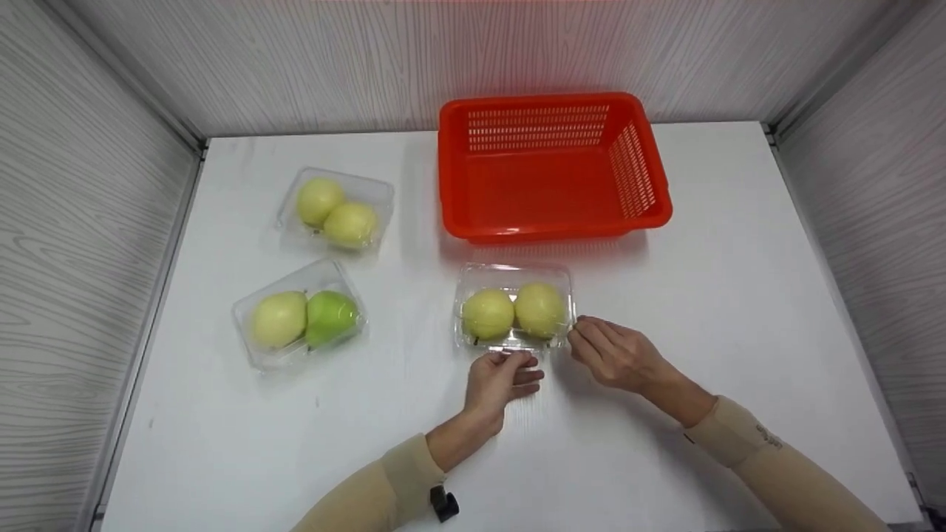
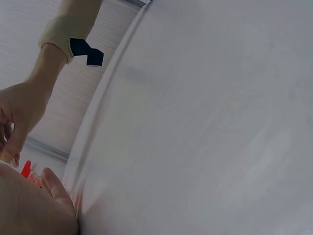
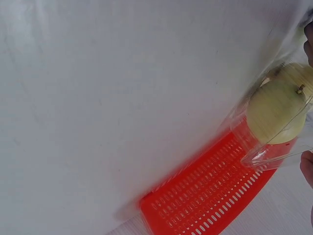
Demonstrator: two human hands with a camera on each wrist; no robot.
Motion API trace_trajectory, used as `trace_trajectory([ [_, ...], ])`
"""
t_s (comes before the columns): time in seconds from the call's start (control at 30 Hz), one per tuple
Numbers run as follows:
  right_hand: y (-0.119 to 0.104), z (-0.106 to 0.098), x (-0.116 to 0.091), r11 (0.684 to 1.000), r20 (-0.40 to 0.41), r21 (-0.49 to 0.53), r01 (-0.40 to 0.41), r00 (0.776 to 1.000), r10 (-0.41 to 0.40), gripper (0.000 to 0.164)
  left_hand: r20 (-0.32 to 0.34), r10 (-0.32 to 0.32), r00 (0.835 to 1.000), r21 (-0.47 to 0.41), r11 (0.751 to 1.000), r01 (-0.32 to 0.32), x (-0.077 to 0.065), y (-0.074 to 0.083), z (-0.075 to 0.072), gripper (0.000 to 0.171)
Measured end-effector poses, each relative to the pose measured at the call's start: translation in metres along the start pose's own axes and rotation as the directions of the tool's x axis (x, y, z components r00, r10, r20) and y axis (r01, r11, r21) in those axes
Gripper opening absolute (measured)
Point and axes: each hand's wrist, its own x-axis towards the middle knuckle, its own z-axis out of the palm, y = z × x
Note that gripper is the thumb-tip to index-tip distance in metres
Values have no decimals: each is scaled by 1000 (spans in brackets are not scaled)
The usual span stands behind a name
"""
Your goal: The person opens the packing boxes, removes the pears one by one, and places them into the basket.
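Observation:
A clear plastic clamshell container (image 1: 515,277) stands on the table just in front of the red basket, holding two yellow-green pears (image 1: 488,314). My left hand (image 1: 497,384) is at its near edge, thumb and forefinger against the rim, the other fingers loosely extended. At the right side, my right hand (image 1: 617,355) pinches the container's rim with curled fingers. In the right wrist view, one pear (image 3: 276,110) shows through the clear wall, with fingertips (image 3: 307,166) beside the plastic edge. The left wrist view shows mostly table, and the left hand (image 2: 34,205) hides the container.
Beyond the container stands a red plastic basket (image 1: 451,177) with slotted walls. On the left are two more clear containers: the farther one (image 1: 369,185) holds two yellow pears, the nearer one (image 1: 318,275) a yellow and a green pear. Wood-grain panels (image 1: 310,66) enclose the white table (image 1: 222,443).

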Motion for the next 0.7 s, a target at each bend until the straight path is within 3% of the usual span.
trace_trajectory([
  [0.23, 2, -4, 1, 999, 17, 15, -50, 999, 50, 19, 24, -25, 999, -30, 999, 25, -2, 3, -6, 30],
  [0.7, 6, -6, 4, 982, 6, 96, -160, 987, 160, 19, 42, -30, 999, -87, 996, 33, -11, 18, -35, 25],
])
